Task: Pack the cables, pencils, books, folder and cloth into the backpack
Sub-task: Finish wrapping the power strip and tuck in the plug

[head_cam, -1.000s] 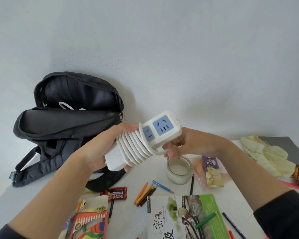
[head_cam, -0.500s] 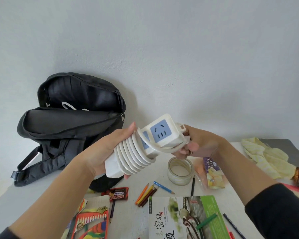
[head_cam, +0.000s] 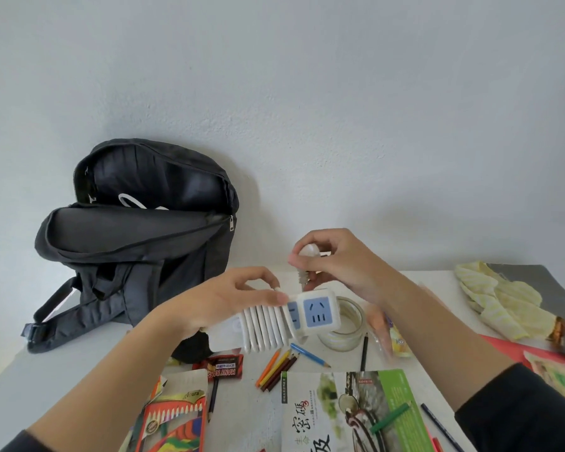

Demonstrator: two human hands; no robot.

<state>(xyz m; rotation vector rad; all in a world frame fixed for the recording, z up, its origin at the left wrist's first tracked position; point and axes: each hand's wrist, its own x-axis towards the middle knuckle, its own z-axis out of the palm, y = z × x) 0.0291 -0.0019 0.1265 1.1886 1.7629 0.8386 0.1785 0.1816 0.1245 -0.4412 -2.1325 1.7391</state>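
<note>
My left hand [head_cam: 229,301] grips a white power strip [head_cam: 317,311] with blue sockets, its white cable [head_cam: 265,327] wound round the body in several turns. My right hand [head_cam: 336,259] pinches the cable's white plug [head_cam: 309,252] just above the strip. The black backpack [head_cam: 134,236] stands open at the back left, with a bit of white cord showing inside. Loose coloured pencils [head_cam: 279,367] lie on the table below the strip. A green-covered book [head_cam: 353,412] lies in front. A yellow cloth [head_cam: 499,301] rests on a grey folder [head_cam: 542,288] at the far right.
A glass jar [head_cam: 349,327] stands under my right wrist, next to a snack packet [head_cam: 393,337]. A pencil box [head_cam: 173,419] and a red wrapper [head_cam: 222,370] lie front left. A red sheet [head_cam: 509,350] lies at the right. The wall runs right behind the table.
Both hands have lowered the power strip toward the table and levelled it. My right hand has come off the strip's end and now holds the plug above it.
</note>
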